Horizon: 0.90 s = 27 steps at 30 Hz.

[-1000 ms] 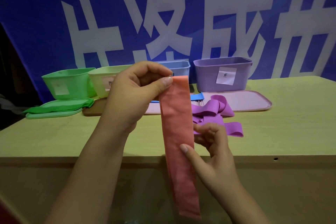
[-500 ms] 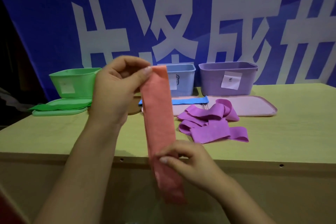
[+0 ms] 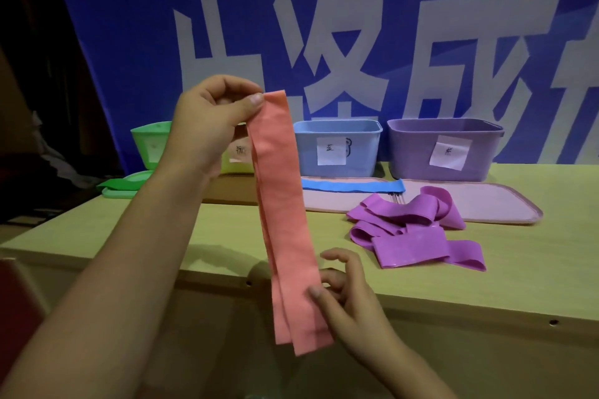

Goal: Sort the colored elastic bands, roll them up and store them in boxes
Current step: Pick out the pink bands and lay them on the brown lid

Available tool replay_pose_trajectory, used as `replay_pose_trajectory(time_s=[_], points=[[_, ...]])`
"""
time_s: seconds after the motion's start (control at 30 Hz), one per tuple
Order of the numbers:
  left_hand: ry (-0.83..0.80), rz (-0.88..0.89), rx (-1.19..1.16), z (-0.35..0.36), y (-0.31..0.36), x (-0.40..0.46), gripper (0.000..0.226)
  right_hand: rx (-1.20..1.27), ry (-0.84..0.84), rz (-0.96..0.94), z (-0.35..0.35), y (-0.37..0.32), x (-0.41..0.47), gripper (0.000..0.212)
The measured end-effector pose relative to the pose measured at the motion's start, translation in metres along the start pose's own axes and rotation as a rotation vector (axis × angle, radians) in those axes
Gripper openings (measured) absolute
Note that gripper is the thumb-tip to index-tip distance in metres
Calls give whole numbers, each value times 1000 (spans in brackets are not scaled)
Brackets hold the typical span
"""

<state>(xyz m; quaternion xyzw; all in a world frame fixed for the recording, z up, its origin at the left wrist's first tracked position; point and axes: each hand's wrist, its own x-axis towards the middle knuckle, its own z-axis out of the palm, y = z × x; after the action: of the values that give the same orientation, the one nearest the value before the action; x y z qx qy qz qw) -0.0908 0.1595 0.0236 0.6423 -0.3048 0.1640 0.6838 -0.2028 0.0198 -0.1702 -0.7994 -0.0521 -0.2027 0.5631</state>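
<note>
The pink band (image 3: 285, 220) hangs upright over the counter's (image 3: 136, 233) near edge, top pinched by the left hand (image 3: 207, 126); the right hand (image 3: 353, 298), fingers loosely curled, thumb touching, sits nearest its free lower end.

Head-worn camera looks forward and down, close over the table (image 3: 162, 230).

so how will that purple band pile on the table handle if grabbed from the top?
The loose purple elastic band pile looks floppy: it lies in soft folds and loops, so it would likely sag and unfold rather than lift as one piece. It looks thin, so probably light. Its sheen hints at a smooth surface that could slip in a pinch, though the material may grip.
</note>
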Motion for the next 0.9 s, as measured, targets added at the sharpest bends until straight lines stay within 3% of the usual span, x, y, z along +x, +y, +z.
replay_pose_trajectory(time_s=[0.13, 0.33, 0.73, 0.9], points=[[-16, 63, 9, 6, 10, 0, 13, 32, 81, 66, 0, 5, -1, 27], [-46, 72, 22, 18, 18, 4, 15, 18, 101, -42, -2, 3, -7, 11], [-73, 143, 54, 25, 39, 4, 13, 33, 162, -22, -3, -4, 3, 14], [-11, 63, 56, 9, 26, 19, 13, -8, 141, -25, -7, -7, 11, 21]])
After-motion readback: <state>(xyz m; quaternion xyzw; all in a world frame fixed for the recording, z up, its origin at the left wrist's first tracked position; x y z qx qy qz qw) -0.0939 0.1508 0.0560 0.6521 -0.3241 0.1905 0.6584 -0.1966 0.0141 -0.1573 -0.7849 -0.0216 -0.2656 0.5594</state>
